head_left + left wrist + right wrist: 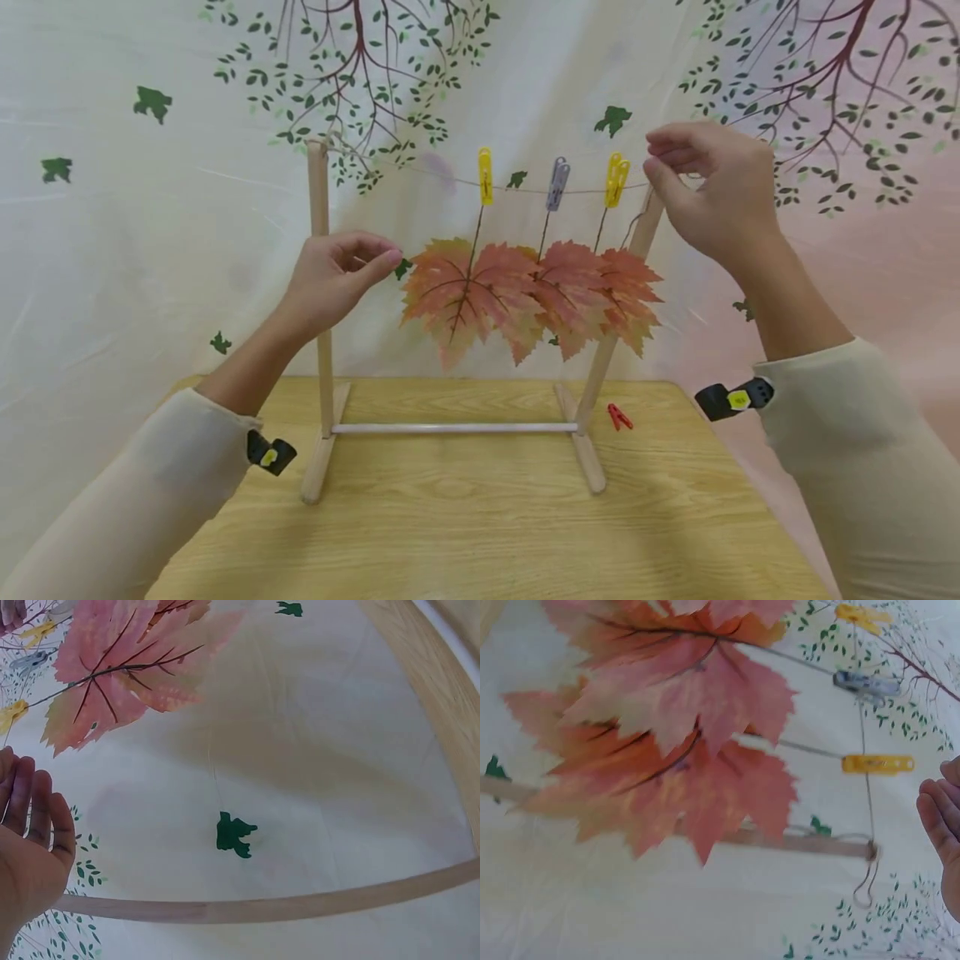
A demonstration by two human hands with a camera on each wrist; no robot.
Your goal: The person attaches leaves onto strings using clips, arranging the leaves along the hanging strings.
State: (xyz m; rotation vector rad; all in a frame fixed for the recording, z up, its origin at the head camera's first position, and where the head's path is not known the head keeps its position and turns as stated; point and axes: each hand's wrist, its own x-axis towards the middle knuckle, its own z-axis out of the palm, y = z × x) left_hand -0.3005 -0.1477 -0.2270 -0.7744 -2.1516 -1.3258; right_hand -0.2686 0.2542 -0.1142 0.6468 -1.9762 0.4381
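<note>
Red-orange maple leaves hang by their stems from a string between two wooden posts. Each visible stem is clipped by a clothespin: a yellow one, a grey one and another yellow one toward the right. My left hand hovers left of the leaves, fingers loosely bent and holding nothing. Just right of the last yellow clothespin, my right hand is raised near the right post's top, also holding nothing. In the right wrist view it stands apart from the string.
The wooden stand, with its left post, right post and white crossbar, rests on a wood-grain table. A red clothespin lies beside its right foot. Behind hangs a cloth printed with branches and green leaves.
</note>
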